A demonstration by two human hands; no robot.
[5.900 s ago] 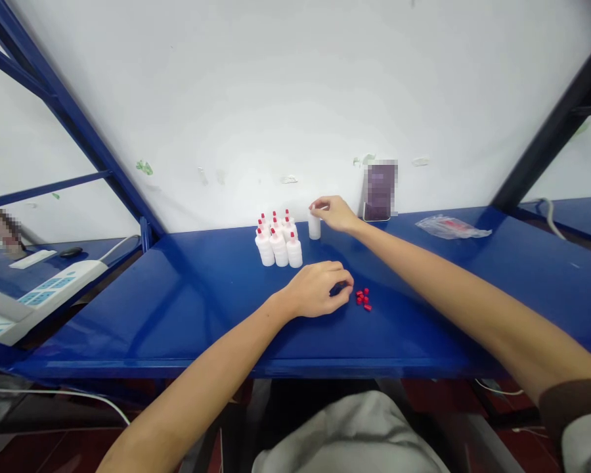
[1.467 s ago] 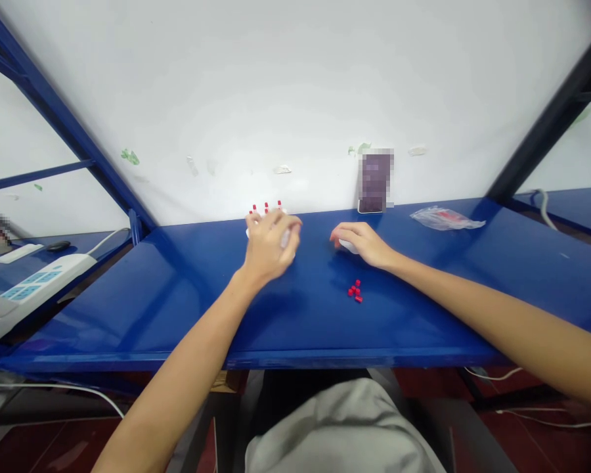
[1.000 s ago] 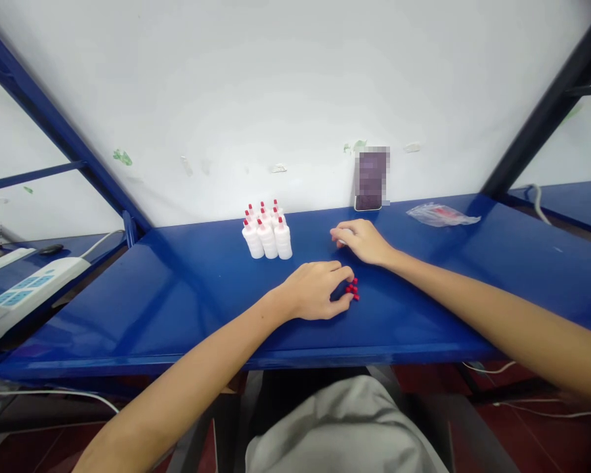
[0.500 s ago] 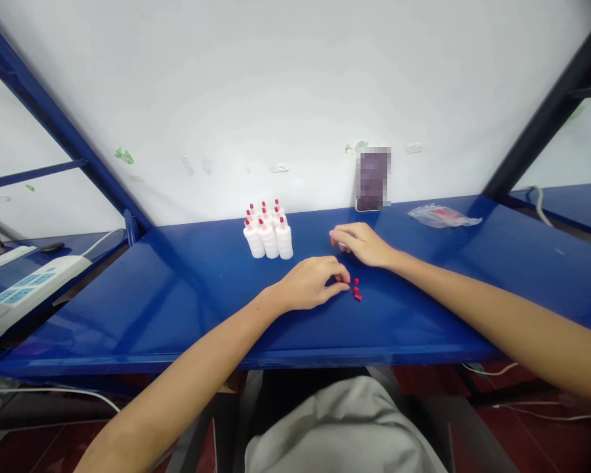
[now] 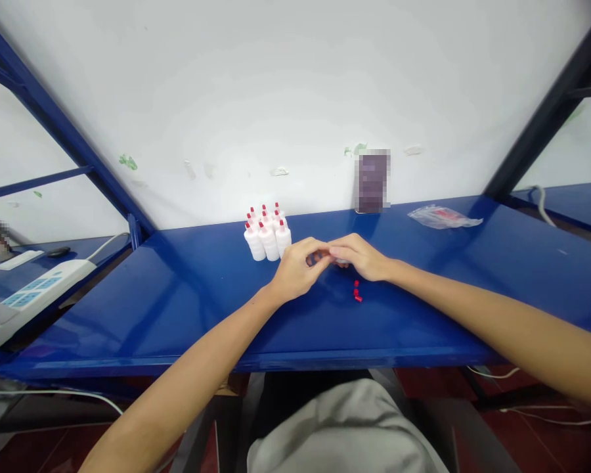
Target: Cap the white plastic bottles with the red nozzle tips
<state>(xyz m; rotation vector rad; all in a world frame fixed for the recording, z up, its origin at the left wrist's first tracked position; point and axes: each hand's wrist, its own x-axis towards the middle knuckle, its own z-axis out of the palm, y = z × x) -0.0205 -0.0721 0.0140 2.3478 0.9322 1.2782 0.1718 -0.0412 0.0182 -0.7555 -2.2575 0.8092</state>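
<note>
My left hand [image 5: 299, 268] is closed in a pinch, its fingertips meeting those of my right hand. A red cap picked from the table is in that pinch, though the fingers hide it now. My right hand [image 5: 363, 257] is wrapped around a small white plastic bottle [image 5: 343, 261], of which only a sliver shows. Just below the right hand, three small red caps [image 5: 357, 298] lie on the blue table [image 5: 295, 335]. Left of my hands stand several white squeeze bottles [image 5: 268, 242] with red-tipped nozzles, upright in a tight block.
A phone [image 5: 372, 182] leans against the white wall at the back. On the right lies a clear plastic bag [image 5: 444, 217] with something red inside. A white power strip [image 5: 39, 295] is at the far left, and blue frame posts [image 5: 73, 125] rise at the table's sides.
My left hand went from the bottle block to the red caps, took from the pile, and moved up to my right hand. Fewer caps lie there. My right hand earlier reached the lone bottle by the wall.
</note>
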